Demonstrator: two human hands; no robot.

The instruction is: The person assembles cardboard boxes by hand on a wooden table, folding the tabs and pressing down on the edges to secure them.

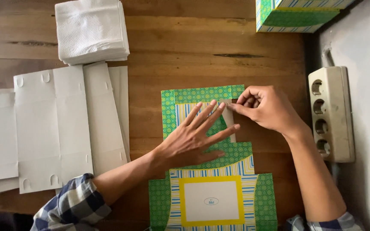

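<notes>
On a worn wooden table (185, 51), a person in a checked shirt worked over a flattened cardboard box (213, 188) printed in green, yellow and blue stripes, which lay printed side up near the table's front edge. The left hand (195, 137) was spread flat, fingers fanned, pressing down on the upper middle of the box. The right hand (264, 107) pinched a small flap (228, 112) at the box's upper right between thumb and forefinger, the other fingers curled in. To the left lay several plain white box blanks (52, 128), overlapping one another, and behind them stood a stack of white paper napkins (91, 30). An assembled box (296, 15) in the same green pattern sat at the table's far right corner. A beige power strip (330, 113) with round sockets rested along the table's right side, against a grey wall.
</notes>
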